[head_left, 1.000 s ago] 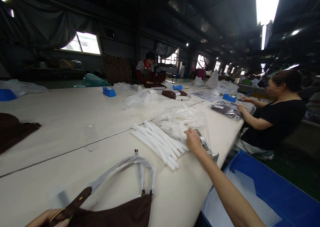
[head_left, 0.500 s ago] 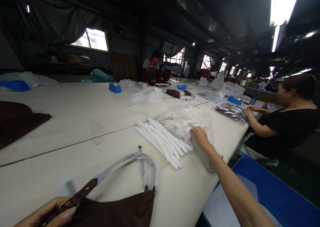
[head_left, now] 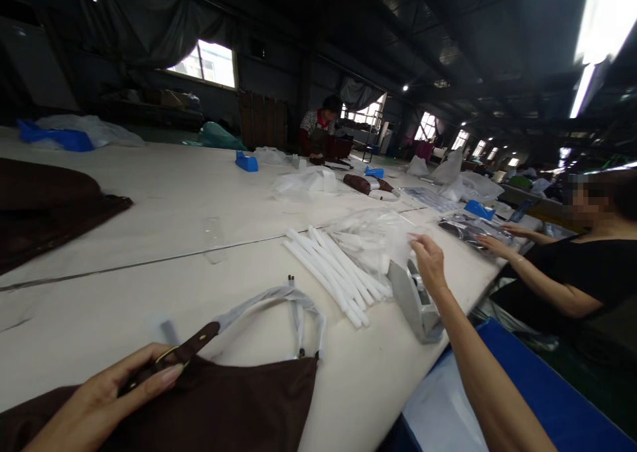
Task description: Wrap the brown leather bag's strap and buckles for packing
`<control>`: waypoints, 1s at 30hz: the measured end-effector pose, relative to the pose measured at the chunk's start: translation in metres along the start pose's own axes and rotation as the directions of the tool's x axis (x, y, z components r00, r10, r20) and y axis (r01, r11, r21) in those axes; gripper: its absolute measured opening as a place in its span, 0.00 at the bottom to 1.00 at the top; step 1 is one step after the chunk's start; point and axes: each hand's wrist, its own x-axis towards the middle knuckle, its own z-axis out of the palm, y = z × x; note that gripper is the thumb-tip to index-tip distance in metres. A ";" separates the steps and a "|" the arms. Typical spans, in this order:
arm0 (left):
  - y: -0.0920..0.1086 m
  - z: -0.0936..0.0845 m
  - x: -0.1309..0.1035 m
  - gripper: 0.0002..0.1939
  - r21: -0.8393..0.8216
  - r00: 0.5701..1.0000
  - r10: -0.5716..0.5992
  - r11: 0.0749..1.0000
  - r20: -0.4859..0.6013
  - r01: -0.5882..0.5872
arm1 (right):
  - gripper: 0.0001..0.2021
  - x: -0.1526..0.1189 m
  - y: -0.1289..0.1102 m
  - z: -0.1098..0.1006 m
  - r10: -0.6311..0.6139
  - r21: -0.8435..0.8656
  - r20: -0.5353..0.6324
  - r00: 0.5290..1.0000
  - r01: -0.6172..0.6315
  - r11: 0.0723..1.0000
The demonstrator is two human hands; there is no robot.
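Observation:
My left hand (head_left: pixel 99 405) grips the brown strap tab of a dark brown bag (head_left: pixel 223 405) lying at the table's near edge. The bag's handles (head_left: pixel 279 299) are wrapped in white sleeves and curve away from me. My right hand (head_left: pixel 428 263) is stretched out over a grey tape dispenser (head_left: pixel 413 302), its fingertips at the edge of a clear plastic bag (head_left: pixel 373 236). I cannot make out whether the fingers pinch anything. A row of white foam tubes (head_left: pixel 328 266) lies just left of the dispenser.
The long white table (head_left: pixel 149 193) carries brown fabric (head_left: pixel 44 206) at the far left and a blue dispenser (head_left: pixel 247 162) farther back. A blue bin (head_left: pixel 522 385) stands below my right arm. A co-worker in black (head_left: pixel 587 266) sits at the right; another person (head_left: pixel 321 130) works at the far end.
My right hand has lifted from the foam tubes to above the grey dispenser, which is now uncovered. My left hand came further into view on the strap tab. The camera swung left.

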 end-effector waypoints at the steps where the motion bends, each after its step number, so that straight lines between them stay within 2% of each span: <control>1: 0.006 0.000 -0.003 0.25 -0.046 1.000 0.012 0.999 -0.008 -0.013 | 0.11 -0.005 -0.010 -0.001 0.005 0.076 -0.017 1.000 -0.004 0.997; 3: 0.019 0.000 -0.010 0.23 -0.087 0.999 0.048 0.995 -0.014 -0.049 | 0.10 -0.018 -0.030 0.003 0.051 0.286 0.008 0.999 -0.051 0.957; 4: 0.024 0.001 -0.013 0.23 -0.102 0.998 0.060 0.993 -0.003 -0.060 | 0.10 -0.026 -0.041 0.008 0.089 0.410 0.059 0.994 -0.106 0.906; 6: 0.031 0.001 -0.017 0.21 -0.161 0.997 0.077 0.984 -0.021 -0.079 | 0.12 -0.043 -0.062 0.023 0.148 0.552 0.228 0.962 -0.253 0.795; 7: 0.031 0.002 -0.018 0.20 -0.199 0.996 0.081 0.976 -0.025 -0.085 | 0.13 -0.054 -0.072 0.033 0.156 0.555 0.338 0.928 -0.330 0.764; 9: 0.030 0.002 -0.020 0.18 -0.280 0.996 0.083 0.956 -0.042 -0.091 | 0.14 -0.077 -0.092 0.057 0.129 0.454 0.554 0.823 -0.428 0.781; 11: 0.027 0.002 -0.023 0.17 -0.341 0.996 0.071 0.936 -0.049 -0.084 | 0.13 -0.102 -0.109 0.085 0.067 0.336 0.738 0.672 -0.451 0.827; 13: 0.023 0.002 -0.025 0.18 -0.384 0.998 0.047 0.921 -0.048 -0.062 | 0.10 -0.127 -0.123 0.116 0.012 0.255 0.852 0.523 -0.435 0.864; 15: 0.021 0.001 -0.025 0.18 -0.412 0.999 0.028 0.910 -0.041 -0.043 | 0.07 -0.149 -0.133 0.145 -0.015 0.211 0.907 0.422 -0.421 0.882; 16: 0.020 0.001 -0.024 0.18 -0.420 0.999 0.023 0.907 -0.034 -0.035 | 0.06 -0.159 -0.137 0.159 -0.019 0.200 0.918 0.397 -0.421 0.885; 18: 0.020 0.000 -0.023 0.19 -0.410 1.000 0.025 0.912 -0.014 -0.028 | 0.06 -0.175 -0.145 0.182 -0.015 0.194 0.926 0.376 -0.441 0.877; 20: 0.020 0.000 -0.021 0.18 -0.378 0.999 0.043 0.925 0.009 -0.036 | 0.08 -0.186 -0.150 0.196 -0.001 0.207 0.920 0.392 -0.482 0.851; 23: 0.021 0.002 -0.018 0.18 -0.336 0.996 0.088 0.939 0.012 -0.079 | 0.12 -0.193 -0.154 0.199 0.025 0.244 0.894 0.448 -0.530 0.812; 25: 0.020 0.004 -0.016 0.19 -0.328 0.995 0.103 0.940 -0.001 -0.097 | 0.15 -0.196 -0.153 0.189 0.046 0.244 0.892 0.450 -0.564 0.789; 27: 0.019 0.006 -0.014 0.19 -0.336 0.995 0.102 0.936 -0.019 -0.103 | 0.19 -0.202 -0.151 0.172 0.043 0.243 0.922 0.384 -0.664 0.707; 29: 0.018 0.007 -0.012 0.19 -0.347 0.994 0.098 0.931 -0.047 -0.109 | 0.20 -0.209 -0.149 0.156 0.015 0.227 0.958 0.287 -0.788 0.572; 30: 0.017 0.008 -0.012 0.19 -0.350 0.993 0.097 0.930 -0.060 -0.112 | 0.20 -0.213 -0.149 0.149 0.005 0.217 0.967 0.254 -0.835 0.505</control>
